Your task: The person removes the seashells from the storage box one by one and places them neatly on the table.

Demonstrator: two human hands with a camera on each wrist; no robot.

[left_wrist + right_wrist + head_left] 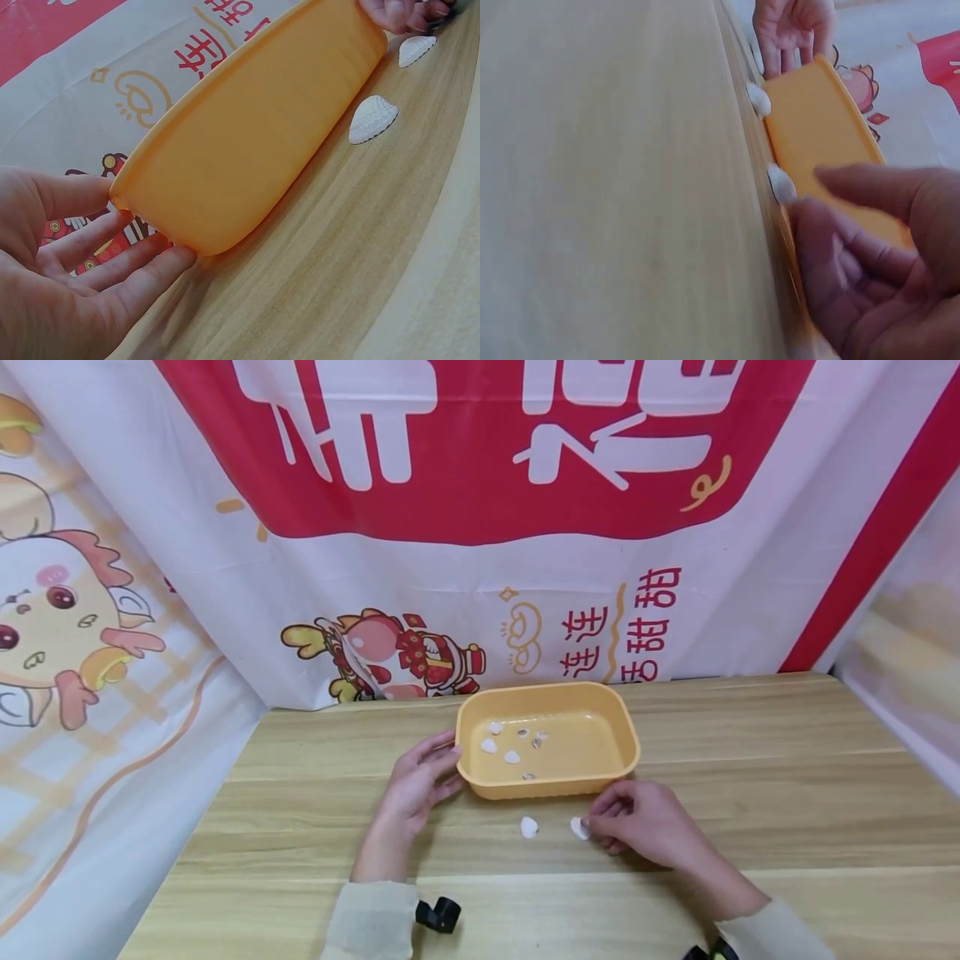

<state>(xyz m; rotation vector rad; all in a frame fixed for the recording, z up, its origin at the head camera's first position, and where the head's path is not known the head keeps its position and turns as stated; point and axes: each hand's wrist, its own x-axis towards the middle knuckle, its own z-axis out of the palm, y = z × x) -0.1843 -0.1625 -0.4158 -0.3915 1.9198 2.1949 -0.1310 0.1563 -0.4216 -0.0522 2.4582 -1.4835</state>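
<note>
Left fingers (pixel 154 279), spread, touch the yellow tray (pixel 247 135); only the head view shows shells (pixel 489 746) inside; right fingers (pixel 817 236) stand apart.

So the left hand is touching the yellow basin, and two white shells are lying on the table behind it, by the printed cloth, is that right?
Not quite: the two white shells lie on the table in front of the yellow basin, on the person's side, as the head view shows. The left hand is indeed touching the basin.
</note>
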